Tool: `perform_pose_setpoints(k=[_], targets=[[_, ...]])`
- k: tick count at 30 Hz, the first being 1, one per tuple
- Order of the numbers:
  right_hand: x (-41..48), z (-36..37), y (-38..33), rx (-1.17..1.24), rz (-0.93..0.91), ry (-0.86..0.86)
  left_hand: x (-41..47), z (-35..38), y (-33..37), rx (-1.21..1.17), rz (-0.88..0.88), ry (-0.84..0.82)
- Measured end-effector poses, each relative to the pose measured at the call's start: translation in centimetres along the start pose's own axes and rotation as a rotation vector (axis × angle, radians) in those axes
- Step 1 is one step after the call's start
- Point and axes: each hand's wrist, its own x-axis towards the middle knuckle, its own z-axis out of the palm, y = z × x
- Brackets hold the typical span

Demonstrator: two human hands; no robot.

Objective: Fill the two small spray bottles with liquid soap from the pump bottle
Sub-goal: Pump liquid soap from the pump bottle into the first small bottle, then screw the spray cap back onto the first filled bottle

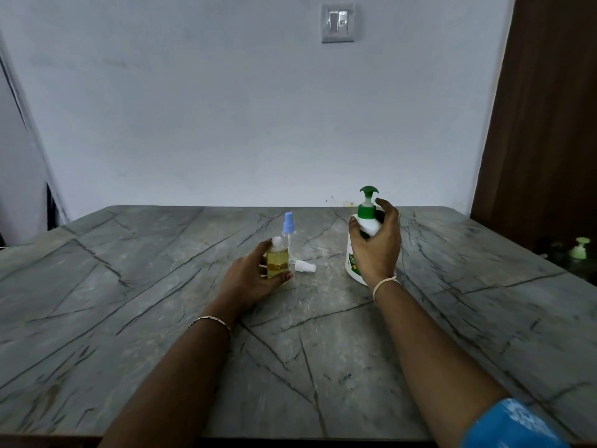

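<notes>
The left hand's (255, 276) fingers and thumb curl round the uncapped small spray bottle (277, 261), which stands on the stone table (161, 286) and is partly filled with yellow soap. The right hand's (378, 250) fingers wrap the shoulder of the white pump bottle (368, 221), just below its green collar and apart to the right. A press made before the nozzle sits over that narrow open neck would likely put soap on the table. Bringing them together could also knock over the blue-capped spray bottle (288, 226) just behind, or roll the white sprayer head (305, 267) lying beside it.
</notes>
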Motion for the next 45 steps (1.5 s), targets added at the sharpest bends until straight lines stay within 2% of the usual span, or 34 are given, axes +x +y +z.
perform_pose_setpoints(k=[3, 8, 11, 15, 21, 25, 29, 34, 39, 45], targets=[[-0.2, 0.0, -0.2, -0.059, -0.027, 0.036, 0.0, -0.1, 0.0, 0.002, -0.006, -0.002], [-0.9, 0.1, -1.8, -0.355, -0.234, 0.173, 0.0, 0.1, 0.0, -0.014, -0.013, 0.025], [-1.7, 0.6, -2.5, -0.394, -0.361, 0.095, 0.0, 0.0, 0.0, -0.034, -0.034, 0.011], [-2.7, 1.8, -3.0, -0.355, -0.544, -0.142, -0.1, -0.2, 0.2, -0.036, -0.014, 0.014], [-4.0, 3.5, -1.9, -0.414, -0.401, -0.608, -0.1, -0.3, 0.1, -0.053, -0.002, 0.089], [-4.2, 3.9, -0.8, -0.579, -0.251, -0.772, 0.0, -0.4, -0.4, -0.085, -0.053, 0.128], [-4.4, 4.4, -0.2, -0.749, -0.222, -0.8, 0.3, -0.6, -1.0, -0.075, -0.128, 0.185], [-4.3, 4.5, 0.0, -0.776, -0.211, -0.777, 0.5, -0.8, -1.4, -0.113, -0.19, 0.204], [-4.1, 4.3, 0.0, -0.739, -0.204, -0.767, 0.5, -0.9, -1.4, -0.167, -0.187, 0.182], [-3.5, 3.6, -0.6, -0.574, -0.149, -0.772, 0.4, -0.9, -1.2, -0.113, -0.162, 0.182]])
